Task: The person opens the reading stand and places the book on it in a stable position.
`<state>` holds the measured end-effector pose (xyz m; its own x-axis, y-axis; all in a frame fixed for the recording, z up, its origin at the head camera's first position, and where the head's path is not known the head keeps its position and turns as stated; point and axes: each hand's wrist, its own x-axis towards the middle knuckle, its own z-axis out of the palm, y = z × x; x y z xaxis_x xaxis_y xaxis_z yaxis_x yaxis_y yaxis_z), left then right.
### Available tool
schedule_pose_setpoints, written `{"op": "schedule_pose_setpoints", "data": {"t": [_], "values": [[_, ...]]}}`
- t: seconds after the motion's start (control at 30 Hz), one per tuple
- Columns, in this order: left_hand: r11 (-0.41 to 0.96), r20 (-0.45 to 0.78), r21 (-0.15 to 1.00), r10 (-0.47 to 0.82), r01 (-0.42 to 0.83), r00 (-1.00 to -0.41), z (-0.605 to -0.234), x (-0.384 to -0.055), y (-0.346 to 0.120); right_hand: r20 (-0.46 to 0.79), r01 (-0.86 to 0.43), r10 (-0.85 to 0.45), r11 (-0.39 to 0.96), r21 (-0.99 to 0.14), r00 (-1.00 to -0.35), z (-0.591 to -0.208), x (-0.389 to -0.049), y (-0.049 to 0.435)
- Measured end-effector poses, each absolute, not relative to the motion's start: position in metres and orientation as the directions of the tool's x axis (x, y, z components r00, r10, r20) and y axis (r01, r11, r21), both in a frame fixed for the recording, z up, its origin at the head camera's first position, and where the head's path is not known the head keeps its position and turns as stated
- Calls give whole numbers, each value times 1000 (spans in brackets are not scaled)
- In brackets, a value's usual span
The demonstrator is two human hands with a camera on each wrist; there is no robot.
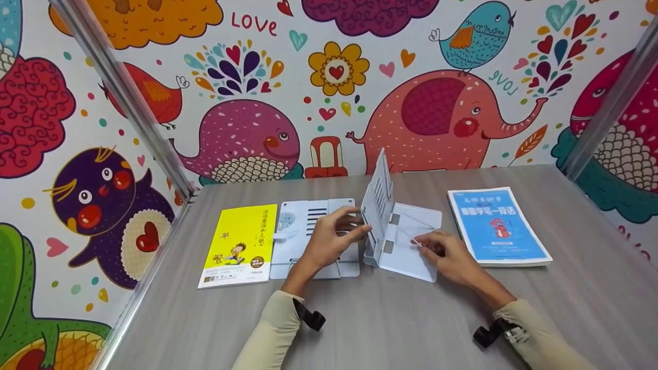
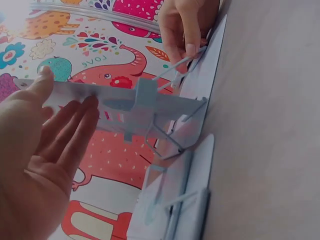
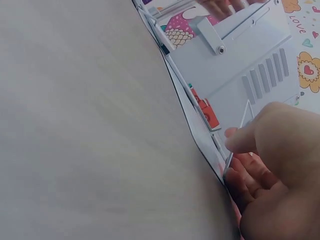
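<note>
A white metal book stand is unfolded on the table, its slotted back panel upright and its base plate flat. My left hand holds the panel by its left side, thumb and fingers on opposite faces in the left wrist view. Over the base, my right hand pinches a thin wire prop between thumb and fingertips. The wire's lower end is hidden by the fingers in the right wrist view. Left of this stand, partly behind my left hand, lies a second book stand, folded flat.
A yellow book lies at the left, against the flat stand. On the right lies a thick blue-covered book. The grey wood-grain table ends at a cartoon-printed wall, with metal posts at both corners.
</note>
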<state>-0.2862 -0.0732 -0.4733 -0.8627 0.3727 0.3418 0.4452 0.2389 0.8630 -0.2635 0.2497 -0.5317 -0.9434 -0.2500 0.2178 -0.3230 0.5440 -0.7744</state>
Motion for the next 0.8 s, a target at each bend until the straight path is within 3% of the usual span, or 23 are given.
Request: {"op": "schedule_pose_setpoints", "data": {"t": [0.37, 0.8], "values": [[306, 252, 853, 468, 422, -847, -479, -283, -69, 263, -344, -224, 537, -770, -938, -532, -260, 250], [300, 394, 767, 478, 568, -785, -485, -270, -39, 232, -319, -222, 571, -757, -947, -531, -262, 248]]}}
